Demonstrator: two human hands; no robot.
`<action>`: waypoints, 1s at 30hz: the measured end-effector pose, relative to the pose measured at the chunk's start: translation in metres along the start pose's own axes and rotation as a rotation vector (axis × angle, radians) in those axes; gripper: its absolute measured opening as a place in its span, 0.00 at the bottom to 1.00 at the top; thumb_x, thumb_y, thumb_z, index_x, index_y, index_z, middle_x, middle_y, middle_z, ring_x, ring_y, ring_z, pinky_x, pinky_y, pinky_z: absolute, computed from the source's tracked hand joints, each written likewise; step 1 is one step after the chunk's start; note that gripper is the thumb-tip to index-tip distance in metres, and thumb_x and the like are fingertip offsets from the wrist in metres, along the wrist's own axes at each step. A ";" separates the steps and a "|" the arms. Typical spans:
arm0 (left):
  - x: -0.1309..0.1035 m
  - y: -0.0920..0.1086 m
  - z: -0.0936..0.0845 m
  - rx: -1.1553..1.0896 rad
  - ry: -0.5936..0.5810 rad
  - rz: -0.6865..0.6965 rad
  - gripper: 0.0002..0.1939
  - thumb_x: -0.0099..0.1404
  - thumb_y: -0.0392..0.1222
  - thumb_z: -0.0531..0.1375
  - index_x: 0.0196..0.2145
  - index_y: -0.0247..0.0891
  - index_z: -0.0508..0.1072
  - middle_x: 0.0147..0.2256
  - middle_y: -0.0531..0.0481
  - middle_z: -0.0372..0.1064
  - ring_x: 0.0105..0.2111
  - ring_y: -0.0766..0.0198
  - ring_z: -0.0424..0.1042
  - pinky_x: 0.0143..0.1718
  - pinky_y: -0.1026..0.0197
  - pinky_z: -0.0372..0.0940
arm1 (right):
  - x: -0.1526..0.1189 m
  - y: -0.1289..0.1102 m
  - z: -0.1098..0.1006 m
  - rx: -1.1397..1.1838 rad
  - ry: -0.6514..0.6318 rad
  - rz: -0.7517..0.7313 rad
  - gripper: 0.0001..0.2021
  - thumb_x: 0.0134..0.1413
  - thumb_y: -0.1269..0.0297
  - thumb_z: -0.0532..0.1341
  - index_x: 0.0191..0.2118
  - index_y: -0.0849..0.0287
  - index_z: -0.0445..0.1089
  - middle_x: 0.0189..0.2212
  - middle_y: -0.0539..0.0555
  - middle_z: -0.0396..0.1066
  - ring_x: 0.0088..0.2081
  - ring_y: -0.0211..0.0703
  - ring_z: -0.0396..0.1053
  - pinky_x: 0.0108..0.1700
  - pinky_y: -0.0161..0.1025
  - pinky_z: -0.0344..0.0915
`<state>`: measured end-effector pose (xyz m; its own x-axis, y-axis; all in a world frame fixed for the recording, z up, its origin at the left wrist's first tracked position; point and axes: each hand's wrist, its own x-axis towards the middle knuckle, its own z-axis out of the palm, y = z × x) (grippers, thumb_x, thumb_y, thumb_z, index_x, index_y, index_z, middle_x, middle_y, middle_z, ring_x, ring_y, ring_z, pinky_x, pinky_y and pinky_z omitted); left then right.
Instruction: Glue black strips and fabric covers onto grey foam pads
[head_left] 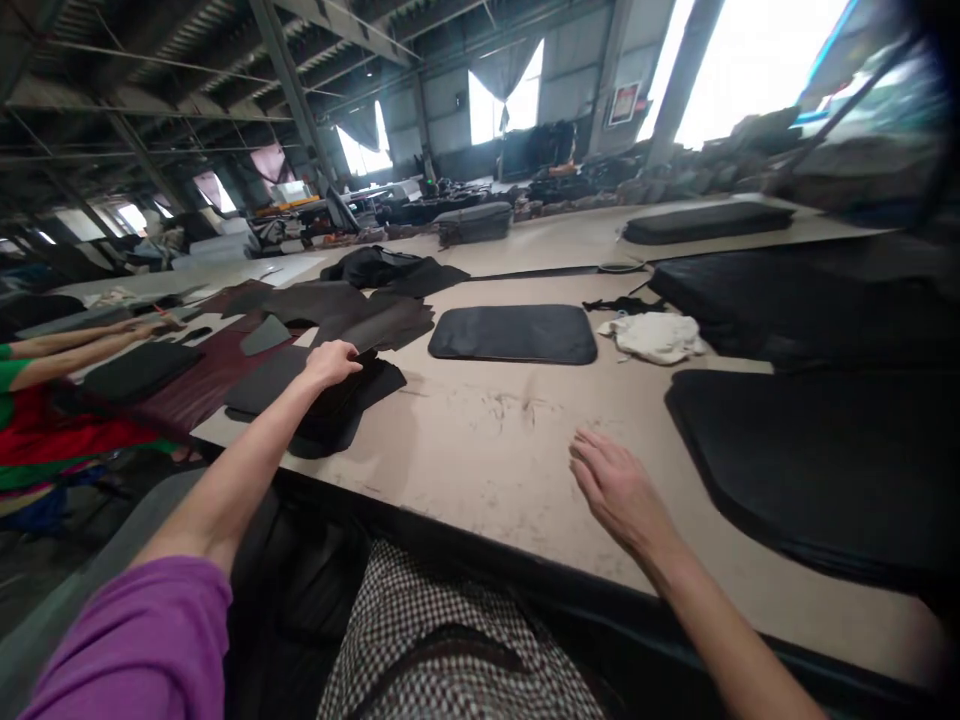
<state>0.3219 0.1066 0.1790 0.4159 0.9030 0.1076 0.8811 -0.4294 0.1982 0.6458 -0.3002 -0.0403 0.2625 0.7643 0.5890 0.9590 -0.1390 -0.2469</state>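
My left hand (330,365) is over a pile of dark, leather-like pieces (334,425) at the table's near left, its fingers closed on the edge of a dark piece; the fingertips are partly hidden. My right hand (619,485) hovers low over or rests on the beige tabletop (480,470), fingers stretched out and holding nothing. Ahead, between the hands, a black rounded rectangular panel (514,333) lies flat. Beside the left forearm is another dark stack (262,380).
A thick stack of black panels (817,460) fills the right side. A crumpled white cloth (656,336) lies behind it. Irregular dark scraps (345,310) spread at left. A co-worker's arms (82,350) reach over the table at far left. Further stacks (705,222) stand at the back.
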 end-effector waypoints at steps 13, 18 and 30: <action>-0.136 0.073 -0.074 -1.367 0.152 0.240 0.18 0.61 0.40 0.70 0.49 0.40 0.80 0.42 0.58 0.81 0.40 0.66 0.79 0.39 0.66 0.77 | -0.007 -0.052 -0.035 1.082 -0.096 0.675 0.27 0.67 0.41 0.60 0.63 0.52 0.68 0.62 0.64 0.71 0.59 0.55 0.74 0.60 0.56 0.72; -0.115 0.038 0.024 -1.558 0.005 -0.226 0.23 0.52 0.34 0.74 0.46 0.40 0.75 0.37 0.58 0.80 0.34 0.71 0.78 0.38 0.69 0.77 | -0.016 -0.053 -0.067 1.433 0.072 0.978 0.35 0.52 0.45 0.74 0.61 0.52 0.67 0.50 0.58 0.77 0.44 0.47 0.78 0.42 0.43 0.78; -0.111 -0.015 0.137 -0.152 0.002 0.206 0.24 0.65 0.56 0.62 0.52 0.37 0.77 0.46 0.38 0.77 0.46 0.43 0.77 0.46 0.48 0.73 | -0.012 -0.029 -0.080 0.685 0.102 0.908 0.15 0.48 0.51 0.72 0.30 0.57 0.75 0.25 0.51 0.69 0.27 0.40 0.62 0.31 0.37 0.59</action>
<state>0.2935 0.0141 0.0302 0.5824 0.7964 0.1628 0.7339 -0.6013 0.3160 0.6238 -0.3559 0.0216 0.8667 0.4979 0.0308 0.1591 -0.2175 -0.9630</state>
